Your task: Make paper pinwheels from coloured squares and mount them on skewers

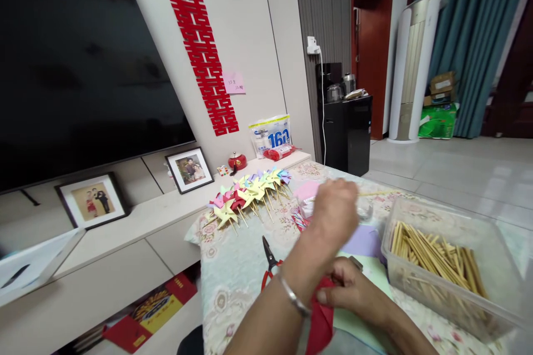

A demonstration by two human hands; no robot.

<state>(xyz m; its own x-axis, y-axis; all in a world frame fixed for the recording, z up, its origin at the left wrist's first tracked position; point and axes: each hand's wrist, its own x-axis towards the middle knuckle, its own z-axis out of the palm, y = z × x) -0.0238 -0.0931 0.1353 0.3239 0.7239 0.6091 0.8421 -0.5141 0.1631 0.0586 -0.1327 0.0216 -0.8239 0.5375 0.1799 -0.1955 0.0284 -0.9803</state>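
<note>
- Hands numbered two: the left hand (338, 208) and the right hand (347, 285).
- There was one red sheet (321, 323).
- There was one pair of pliers (271, 258).
- There was one clear box (449, 223).
- Sticks (437, 262) in it were too many to count.
- Pinwheels (250, 194) overlapped, but numbered more than six.
- Framed photos (194, 170) numbered two.
- There was one bracelet (293, 295), one pink note (234, 83) and one dark screen (83, 66).

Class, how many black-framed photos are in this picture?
2: the left photo and the right photo, both standing on the long white cabinet. Neither is hidden; no others show.
</note>
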